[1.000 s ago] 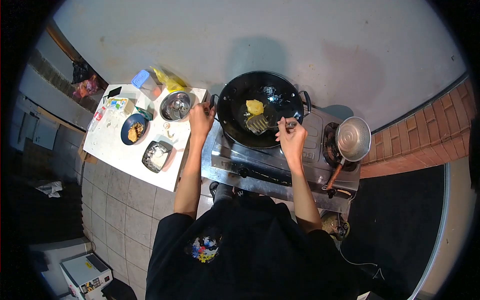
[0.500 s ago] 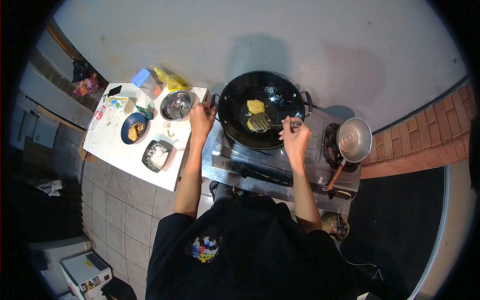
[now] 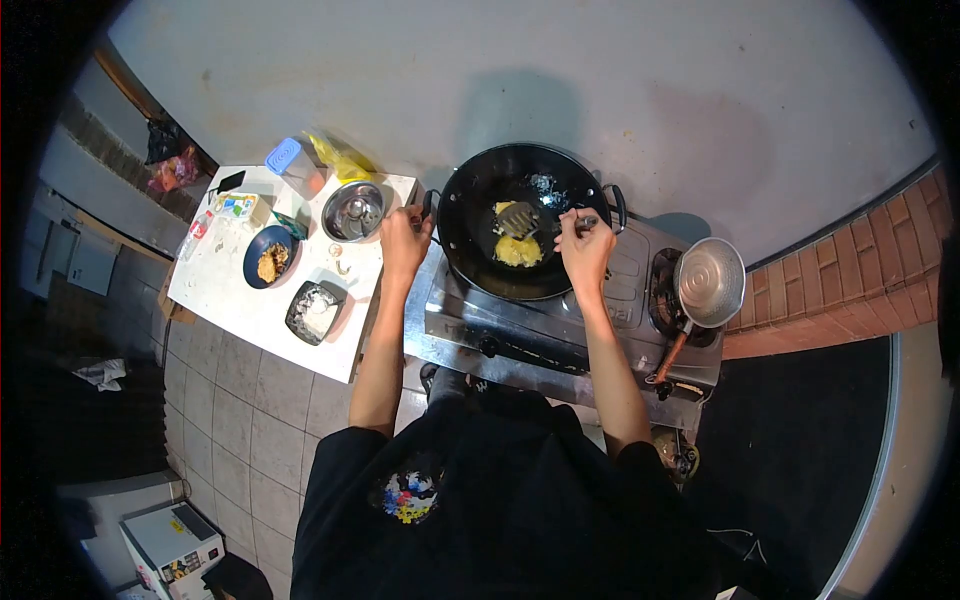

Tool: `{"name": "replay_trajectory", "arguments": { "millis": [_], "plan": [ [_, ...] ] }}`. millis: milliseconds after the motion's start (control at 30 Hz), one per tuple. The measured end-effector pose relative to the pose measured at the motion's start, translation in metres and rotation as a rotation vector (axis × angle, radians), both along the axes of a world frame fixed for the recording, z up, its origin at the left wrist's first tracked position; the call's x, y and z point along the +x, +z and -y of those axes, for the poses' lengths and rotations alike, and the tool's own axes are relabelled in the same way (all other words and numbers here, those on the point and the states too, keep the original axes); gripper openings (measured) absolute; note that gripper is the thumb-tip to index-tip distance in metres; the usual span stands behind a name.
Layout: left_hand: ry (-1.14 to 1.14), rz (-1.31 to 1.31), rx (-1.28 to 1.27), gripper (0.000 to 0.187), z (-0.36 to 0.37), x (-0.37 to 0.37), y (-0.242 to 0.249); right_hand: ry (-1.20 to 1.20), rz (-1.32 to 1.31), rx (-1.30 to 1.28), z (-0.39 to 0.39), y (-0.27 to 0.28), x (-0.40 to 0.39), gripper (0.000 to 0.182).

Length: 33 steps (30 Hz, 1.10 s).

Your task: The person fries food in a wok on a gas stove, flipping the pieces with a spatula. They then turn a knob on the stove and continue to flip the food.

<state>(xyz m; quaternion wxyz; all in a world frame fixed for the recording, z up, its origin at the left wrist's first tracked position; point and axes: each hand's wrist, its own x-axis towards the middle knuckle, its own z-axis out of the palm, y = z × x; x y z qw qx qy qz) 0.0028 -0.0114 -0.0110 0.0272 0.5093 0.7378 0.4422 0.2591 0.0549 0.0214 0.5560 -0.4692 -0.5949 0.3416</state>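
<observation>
A black wok [image 3: 475, 262] sits on the stove, with my left hand [image 3: 404, 236] closed around its left handle. My right hand [image 3: 588, 238] grips the handle of a slotted spatula [image 3: 519, 218], whose head lies inside the wok. Two yellow pieces of frying food are in the pan. The nearer yellow piece [image 3: 518, 252] shows almost whole below the spatula head. The farther piece is partly covered by that head. Shiny oil glistens at the back of the wok.
Right of the wok, a saucepan [image 3: 708, 285] rests on the other burner of the gas stove [image 3: 530, 340]. The white table [image 3: 240, 325] at left bears a steel bowl [image 3: 353, 211], a dark plate of fried food [image 3: 256, 246], a square bowl of white powder [image 3: 315, 312] and a lidded container [image 3: 290, 165].
The spatula head has shifted away from me, off the nearer piece and onto the farther one. My right hand has moved slightly up and left; my left hand stays at the handle.
</observation>
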Motion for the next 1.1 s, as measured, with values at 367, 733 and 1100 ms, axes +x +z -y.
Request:
{"name": "replay_trajectory", "arguments": {
  "millis": [367,733,1100],
  "plan": [
    [0.011,0.007,-0.015,0.024,0.000,0.001,0.001,-0.011,0.055,-0.033,-0.011,-0.007,0.000,0.022],
    [0.002,0.005,0.041,0.025,-0.002,0.003,-0.001,0.011,0.029,-0.037,-0.014,-0.015,0.007,0.022],
    [0.001,0.013,0.013,0.027,-0.001,0.006,0.007,0.012,0.051,-0.040,-0.017,-0.019,0.008,0.022]
  ]
}}
